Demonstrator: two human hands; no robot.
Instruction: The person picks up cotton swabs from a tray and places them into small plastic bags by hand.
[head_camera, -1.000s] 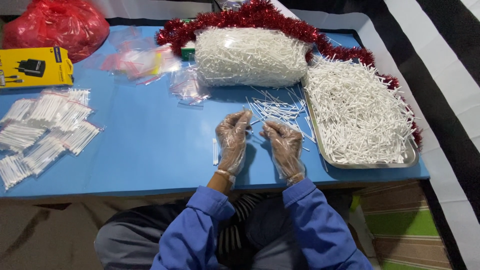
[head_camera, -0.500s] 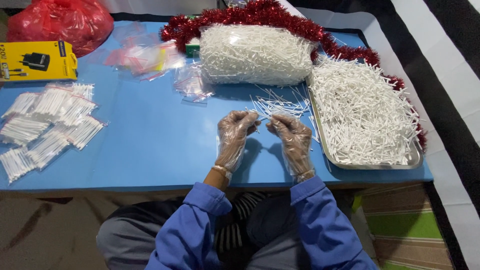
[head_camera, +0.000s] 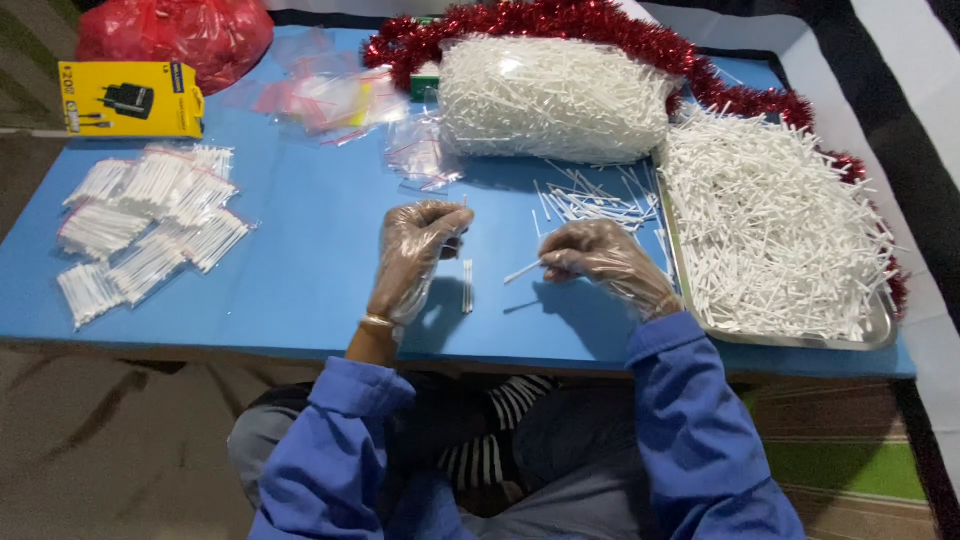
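Note:
Both my hands wear clear plastic gloves over a blue table (head_camera: 300, 280). My left hand (head_camera: 415, 255) is closed around a few white sticks, whose tips poke up near the thumb. My right hand (head_camera: 600, 262) pinches one white stick (head_camera: 522, 272) that points left toward the other hand. Between the hands, two or three white sticks (head_camera: 467, 285) lie on the table. A loose scatter of white sticks (head_camera: 590, 200) lies just beyond my right hand.
A metal tray (head_camera: 880, 325) heaped with white sticks sits at the right. A big clear bag of sticks (head_camera: 555, 95) stands at the back, ringed by red tinsel (head_camera: 560, 20). Filled small bags (head_camera: 150, 225) lie at left, near a yellow box (head_camera: 130, 98), a red bag (head_camera: 175, 30) and empty small bags (head_camera: 320, 100).
My hands have drawn slightly apart. The right hand now holds a single stick out toward the left hand, and a few sticks lie on the table between them.

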